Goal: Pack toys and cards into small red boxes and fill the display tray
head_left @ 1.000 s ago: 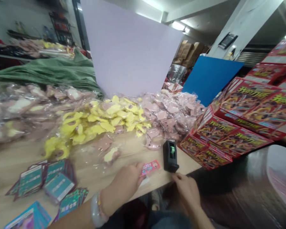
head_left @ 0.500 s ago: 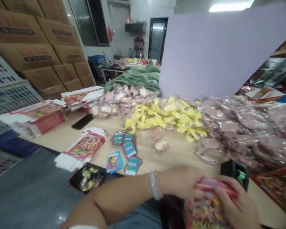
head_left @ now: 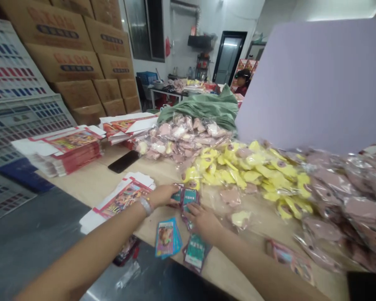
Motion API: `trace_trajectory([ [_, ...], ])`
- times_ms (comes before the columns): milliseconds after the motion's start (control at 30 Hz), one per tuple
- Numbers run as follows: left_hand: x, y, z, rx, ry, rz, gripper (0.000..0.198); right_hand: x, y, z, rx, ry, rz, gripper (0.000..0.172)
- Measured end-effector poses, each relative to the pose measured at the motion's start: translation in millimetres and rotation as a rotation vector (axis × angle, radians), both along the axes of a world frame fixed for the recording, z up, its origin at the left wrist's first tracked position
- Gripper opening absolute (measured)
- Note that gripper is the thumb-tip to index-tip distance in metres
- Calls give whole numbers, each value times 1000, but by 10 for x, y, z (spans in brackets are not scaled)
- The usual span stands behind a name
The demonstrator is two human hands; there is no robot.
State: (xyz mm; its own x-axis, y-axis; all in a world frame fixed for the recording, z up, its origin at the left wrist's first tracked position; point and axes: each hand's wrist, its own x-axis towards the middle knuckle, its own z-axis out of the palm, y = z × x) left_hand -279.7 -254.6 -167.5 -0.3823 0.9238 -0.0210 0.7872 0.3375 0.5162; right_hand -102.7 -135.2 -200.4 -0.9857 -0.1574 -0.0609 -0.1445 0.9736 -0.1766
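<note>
The teal cards (head_left: 190, 196) lie in small stacks on the counter (head_left: 84, 182), near the middle of the near side. Half a second ago both hands were farther right, gripping a red box; now they are among the cards, and a red box (head_left: 290, 260) lies on the counter near the right forearm, held by neither hand. So the handling seems, in my judgement, to have passed from box to cards. The left hand (head_left: 163, 196) touches the left stack with its fingers bent; I cannot tell whether they grip a card. The right hand (head_left: 205, 223) is loosely spread, palm down, its fingertips on the middle stack. Nearer lie another teal stack (head_left: 194, 253) and, left of it, a fan of blue cards (head_left: 165, 239). The teal cards carry white Chinese characters, too blurred to read surely. Left of the hands, a flat carton (head_left: 122, 200) shows yellow lettering over a busy picture, as does the pile of flat cartons (head_left: 72, 144) farther left; neither can be read. A phone (head_left: 123, 162) lies beyond. Farther back are yellow pieces (head_left: 238, 165) and pink bags (head_left: 181, 133). At far left, brown boxes (head_left: 64, 62) bear red characters above dark oval labels, again illegible.
</note>
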Motion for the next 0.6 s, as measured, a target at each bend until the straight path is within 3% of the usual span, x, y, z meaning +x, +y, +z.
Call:
trace_trajectory([
  [133,-34,-13,-150,-62,-28,-21,11,-162,73,-50,12,-78,77,35],
  [333,183,-137,-403,3,-44,61,18,-139,-35,-50,-127,-62,-83,21],
  [400,186,-190,-402,52,-88,91,17,-141,-52,-50,-240,-39,-140,17],
  [500,220,-248,-279,183,-160,199,22,-61,-14,33,-451,38,-282,16],
  [600,533,-126,-165,350,-257,361,31,206,62,180,-686,156,-537,23],
])
